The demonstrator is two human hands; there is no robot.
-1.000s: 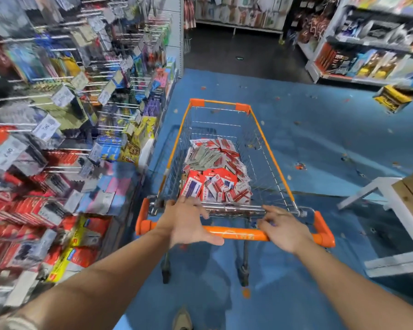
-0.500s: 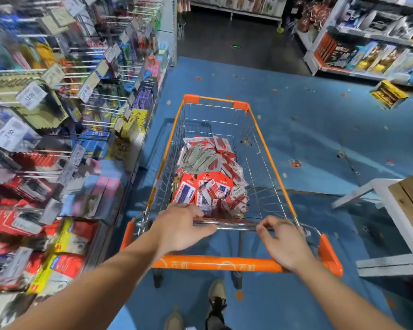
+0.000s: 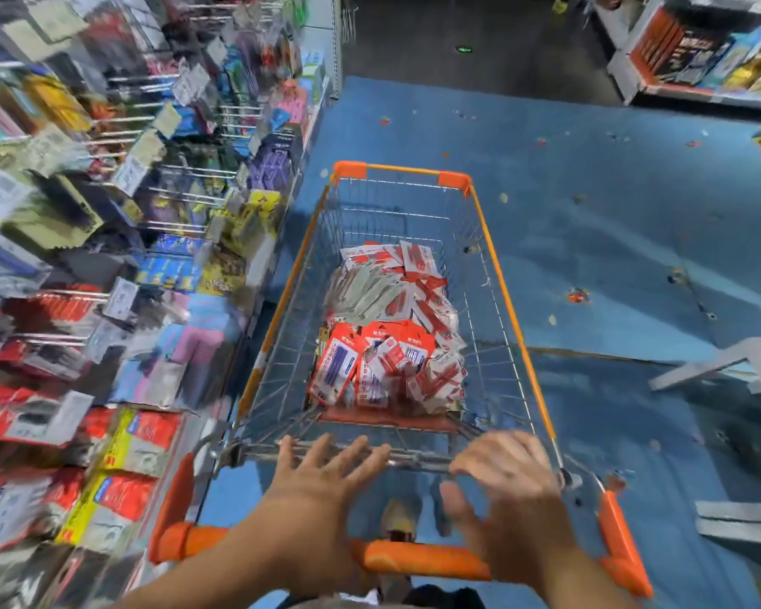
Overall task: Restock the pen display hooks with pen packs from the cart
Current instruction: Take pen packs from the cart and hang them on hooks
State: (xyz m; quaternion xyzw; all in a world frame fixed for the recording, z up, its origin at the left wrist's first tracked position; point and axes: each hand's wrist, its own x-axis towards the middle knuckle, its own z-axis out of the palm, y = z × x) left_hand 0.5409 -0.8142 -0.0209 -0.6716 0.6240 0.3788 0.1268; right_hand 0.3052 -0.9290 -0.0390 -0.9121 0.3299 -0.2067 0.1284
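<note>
Two bare hands are hovering over the near end of an orange-trimmed wire shopping cart (image 3: 493,239) in the head view. Fingers of the left hand (image 3: 326,481) are spreading out straight, their tips lying over the grey metal rim at the near end of the basket, and they are gripping nothing. Just to its right, the right hand (image 3: 506,485) is hanging with loosely bent fingers above the same rim, also holding nothing; whether either hand is touching the rim cannot be told through the blur. Both wrists are crossing above the orange plastic push handle (image 3: 418,560), which is sitting nearer than the fingers. A heap of red-and-white carded pen packs (image 3: 392,327) is lying in the cart's basket, just beyond the fingertips and apart from them, with the nearest packs at the basket's near end. On the left, the blurred display of metal hooks (image 3: 119,204) hung with coloured stationery packs is standing beside the cart. A blue speckled floor (image 3: 611,239) is stretching to the right and far side.
</note>
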